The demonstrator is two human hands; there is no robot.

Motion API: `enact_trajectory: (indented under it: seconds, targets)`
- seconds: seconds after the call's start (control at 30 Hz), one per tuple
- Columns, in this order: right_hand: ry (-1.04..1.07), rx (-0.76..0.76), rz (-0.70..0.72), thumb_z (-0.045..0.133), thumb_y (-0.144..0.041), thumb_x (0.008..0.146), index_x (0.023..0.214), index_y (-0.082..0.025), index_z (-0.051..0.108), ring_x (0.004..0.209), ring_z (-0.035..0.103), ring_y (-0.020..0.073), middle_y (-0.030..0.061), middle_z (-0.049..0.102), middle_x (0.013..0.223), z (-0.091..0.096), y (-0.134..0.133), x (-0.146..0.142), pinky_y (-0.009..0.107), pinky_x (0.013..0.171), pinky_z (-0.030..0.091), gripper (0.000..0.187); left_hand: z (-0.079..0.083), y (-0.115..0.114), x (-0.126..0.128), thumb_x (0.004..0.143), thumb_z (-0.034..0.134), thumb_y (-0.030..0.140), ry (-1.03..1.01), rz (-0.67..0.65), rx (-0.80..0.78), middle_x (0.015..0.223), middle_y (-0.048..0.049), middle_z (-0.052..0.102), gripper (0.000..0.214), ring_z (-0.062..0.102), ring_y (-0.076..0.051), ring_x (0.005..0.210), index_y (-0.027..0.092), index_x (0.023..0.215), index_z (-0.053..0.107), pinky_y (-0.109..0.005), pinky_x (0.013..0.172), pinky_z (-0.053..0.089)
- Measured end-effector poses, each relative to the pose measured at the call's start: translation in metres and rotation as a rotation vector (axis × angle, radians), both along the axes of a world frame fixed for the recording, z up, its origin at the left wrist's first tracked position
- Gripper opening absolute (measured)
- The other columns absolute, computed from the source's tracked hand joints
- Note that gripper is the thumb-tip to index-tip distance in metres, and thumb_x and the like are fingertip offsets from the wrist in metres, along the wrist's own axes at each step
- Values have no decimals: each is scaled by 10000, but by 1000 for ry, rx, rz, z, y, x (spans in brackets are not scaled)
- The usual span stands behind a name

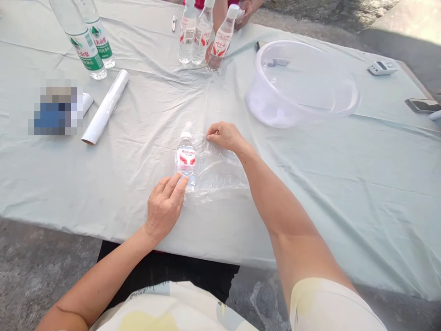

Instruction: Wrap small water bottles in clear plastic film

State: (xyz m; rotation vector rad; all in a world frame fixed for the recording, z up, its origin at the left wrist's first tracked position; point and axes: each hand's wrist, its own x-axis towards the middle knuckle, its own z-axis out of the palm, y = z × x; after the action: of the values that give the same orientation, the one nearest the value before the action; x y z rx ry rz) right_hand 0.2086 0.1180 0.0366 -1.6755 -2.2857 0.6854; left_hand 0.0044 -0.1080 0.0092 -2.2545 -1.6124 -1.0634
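A small water bottle (185, 158) with a red and white label lies on a sheet of clear plastic wrap (220, 172) spread on the pale green tablecloth. My left hand (164, 205) rests at the bottle's base, fingers together and touching it. My right hand (224, 135) pinches the far edge of the plastic wrap near the bottle's cap.
A roll of plastic wrap (106, 106) lies at the left. Two tall green-labelled bottles (86, 39) stand far left. Three small bottles (203, 32) stand at the far edge by another person's hand (245, 10). A clear plastic basin (303, 82), a timer (383, 67) and a phone (422, 105) sit at the right.
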Motion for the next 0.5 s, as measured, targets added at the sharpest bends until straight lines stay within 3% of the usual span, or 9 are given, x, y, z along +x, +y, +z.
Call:
enact_trajectory:
  seconds: [0.23, 0.4, 0.5]
  targets:
    - [-131, 139, 87, 609, -125, 783, 797, -204, 716, 842, 599, 201, 60, 721, 954, 8, 21, -29, 310, 730, 388, 134, -8, 3, 5, 900, 551, -4, 16, -12, 56, 1223, -115, 740, 402, 645, -309, 1259, 221, 1216, 656, -444, 934, 606]
    - [12, 14, 3, 607, -185, 809, 869, -182, 723, 796, 606, 186, 62, 714, 891, 1, 12, -21, 303, 728, 432, 131, -6, 7, 19, 895, 561, -38, 32, -70, 111, 1138, -111, 766, 305, 644, -315, 1259, 154, 1107, 667, -387, 916, 635]
    - [113, -73, -63, 616, -158, 766, 987, -172, 737, 824, 625, 188, 75, 725, 993, 12, 7, -10, 298, 724, 463, 253, -4, 9, 26, 883, 579, -46, 53, -76, 102, 1143, -94, 768, 311, 650, -316, 1249, 171, 1081, 681, -378, 889, 646]
